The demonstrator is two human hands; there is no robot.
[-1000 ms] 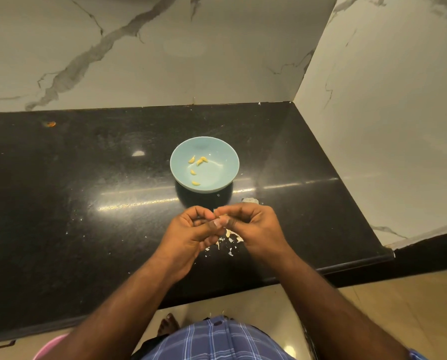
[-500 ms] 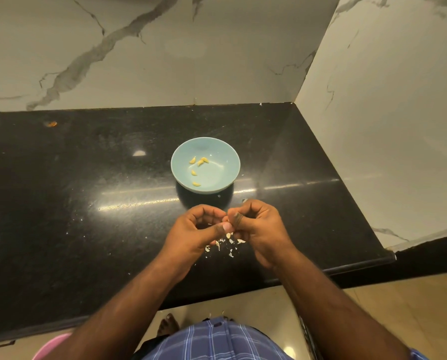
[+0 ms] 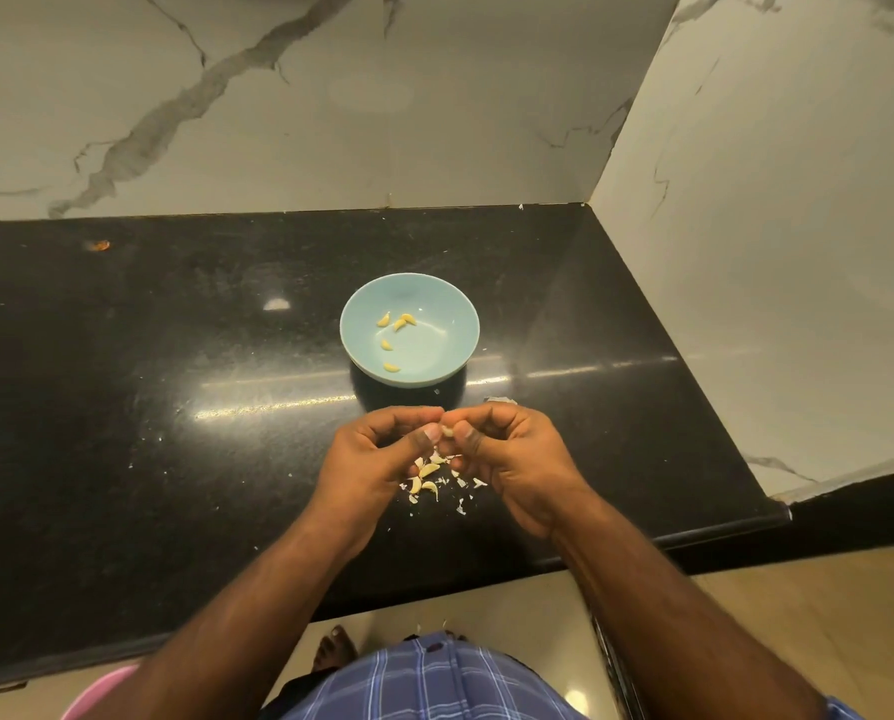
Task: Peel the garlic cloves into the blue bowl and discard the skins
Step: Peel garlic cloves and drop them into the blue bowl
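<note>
A polished black speckled stone counter [image 3: 174,407] fills a corner formed by two white marble-look walls [image 3: 330,96] with grey veining, bears bright overhead-light reflections [image 3: 276,304], and overhangs a beige tiled floor [image 3: 798,615].

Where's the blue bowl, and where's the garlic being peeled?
blue bowl [image 3: 437,298]: head view, bare inner wall at the far side.
garlic clove [image 3: 448,431]: head view, pale bit showing between both thumbs.

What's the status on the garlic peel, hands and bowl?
Left hand and right hand both pinch one garlic clove. Blue bowl holds five peeled cloves. Skins and cloves on counter; nothing blocks bowl.
</note>
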